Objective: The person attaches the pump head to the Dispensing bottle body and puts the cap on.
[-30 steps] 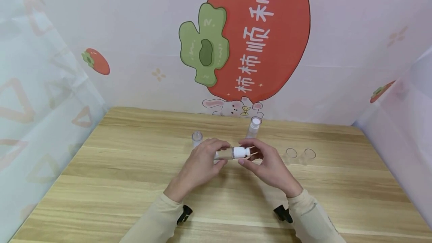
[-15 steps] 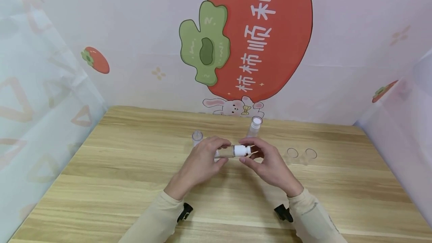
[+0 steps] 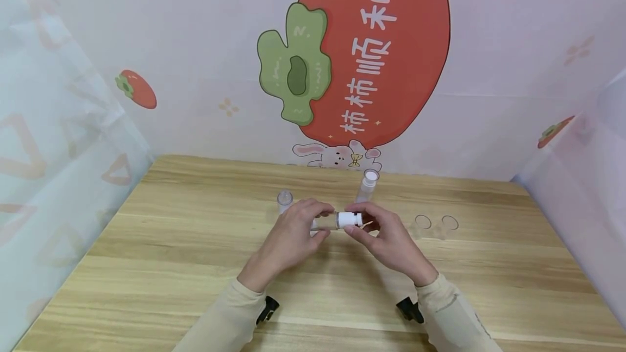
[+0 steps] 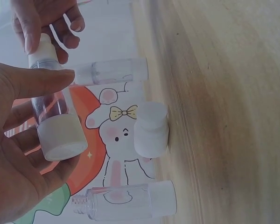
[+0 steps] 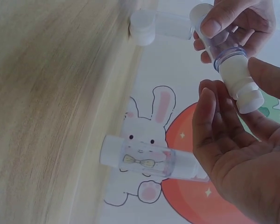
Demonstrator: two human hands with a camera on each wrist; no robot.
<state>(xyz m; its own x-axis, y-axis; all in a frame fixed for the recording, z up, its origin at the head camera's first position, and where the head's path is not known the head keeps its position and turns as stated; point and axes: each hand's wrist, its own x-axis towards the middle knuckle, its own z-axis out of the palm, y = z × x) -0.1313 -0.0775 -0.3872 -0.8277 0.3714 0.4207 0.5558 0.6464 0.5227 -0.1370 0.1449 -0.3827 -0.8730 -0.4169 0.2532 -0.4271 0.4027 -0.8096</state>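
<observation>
In the head view my left hand holds a clear pump bottle lying sideways above the table. Its white base shows below my left fingers in the left wrist view. My right hand has thumb and fingers around the bottle's white pump top; the right wrist view shows the thumb against the white collar. Behind my left hand stands a clear bottle with a bare threaded neck. Farther back is another clear bottle with a white top. A loose white pump top stands between them in the left wrist view.
Two clear caps stand on the wooden table right of my right hand. A printed backdrop rises at the table's rear edge, and pale sheets flank both sides.
My right thumb and fingers shift slightly on the white pump top. The bottle stays sideways in nearly the same place, and the left hand keeps its hold.
</observation>
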